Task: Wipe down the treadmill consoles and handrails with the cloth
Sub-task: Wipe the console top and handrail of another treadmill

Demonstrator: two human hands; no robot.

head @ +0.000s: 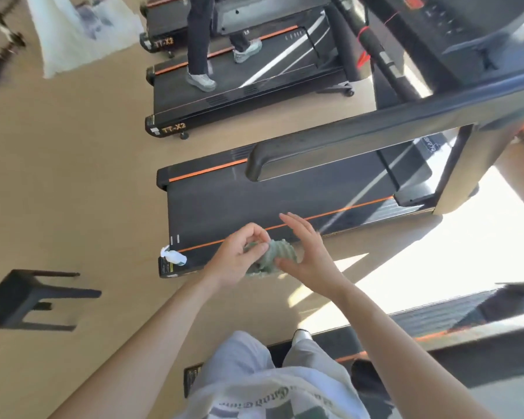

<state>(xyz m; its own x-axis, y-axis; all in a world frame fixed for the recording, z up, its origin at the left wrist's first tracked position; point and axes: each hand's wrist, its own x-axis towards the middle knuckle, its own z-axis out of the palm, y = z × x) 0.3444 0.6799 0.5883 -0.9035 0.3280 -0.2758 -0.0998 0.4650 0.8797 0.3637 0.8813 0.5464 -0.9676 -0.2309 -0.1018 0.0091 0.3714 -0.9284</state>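
Over a tan wood-look gym floor: one crumpled pale-green ribbed cloth pinched in the curled fingers of the left hand, right hand straight-fingered against its other side. Left of the hands, one white spray bottle and one black square stool. Beyond, three black orange-striped treadmills, one black handrail nearest.

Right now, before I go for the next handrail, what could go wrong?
1. The cloth is bunched and pinched only by the left hand. The right hand is open beside it, so the cloth may drop.
2. The spray bottle lies on the rear corner of the nearest treadmill deck; it could roll off or be stepped on.
3. A person is walking on the far treadmill, so wiping there risks bumping them.
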